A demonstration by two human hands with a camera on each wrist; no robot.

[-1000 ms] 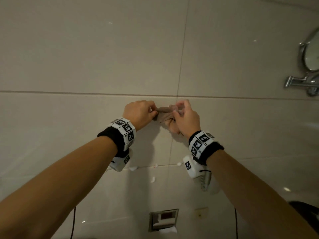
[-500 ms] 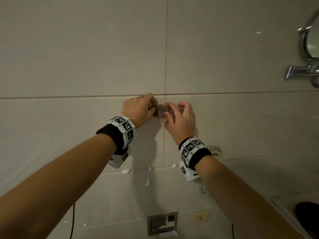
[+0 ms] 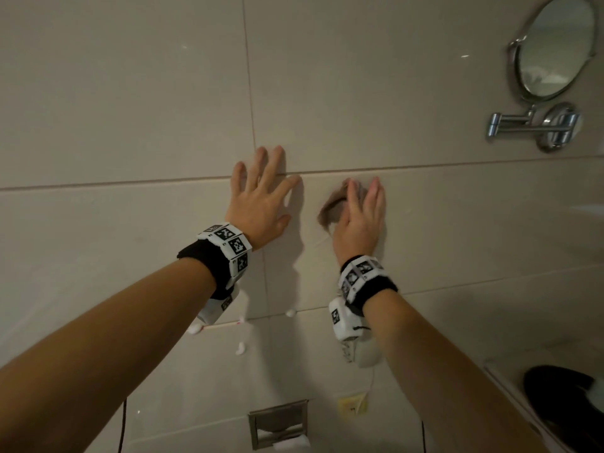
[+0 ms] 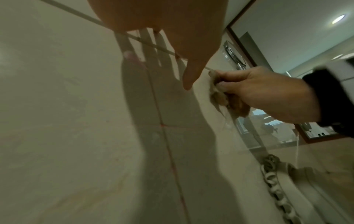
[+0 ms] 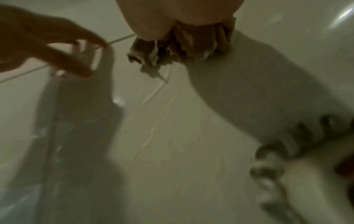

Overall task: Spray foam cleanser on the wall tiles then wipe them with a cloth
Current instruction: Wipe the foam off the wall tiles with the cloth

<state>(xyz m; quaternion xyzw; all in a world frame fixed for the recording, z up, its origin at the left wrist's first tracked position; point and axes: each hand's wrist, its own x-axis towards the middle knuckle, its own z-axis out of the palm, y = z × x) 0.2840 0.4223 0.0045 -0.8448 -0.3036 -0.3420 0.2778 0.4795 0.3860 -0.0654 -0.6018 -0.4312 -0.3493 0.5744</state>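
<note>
My left hand (image 3: 261,197) lies flat on the beige wall tiles (image 3: 359,93), fingers spread across the horizontal grout line; it holds nothing. Just to its right, my right hand (image 3: 359,217) holds a bunched brown cloth (image 3: 333,209) against the tile, with its fingers pointing up. In the left wrist view the cloth (image 4: 218,97) sits pinched between the thumb and fingers of the right hand (image 4: 258,94). From the right wrist view the cloth (image 5: 182,45) shows foam on its folds. Small foam blobs (image 3: 240,348) cling to the tiles below the hands. No spray can is in view.
A round chrome mirror (image 3: 552,47) on a swing arm (image 3: 536,125) hangs at the upper right. A white wall phone with a coiled cord (image 4: 275,181) sits below my right wrist. Further down are a recessed metal tissue holder (image 3: 279,423) and a dark object (image 3: 562,397) at the lower right.
Both hands were bunched together on the cloth. The left hand has let go and spread flat on the tile; the right hand has carried the cloth a little to the right.
</note>
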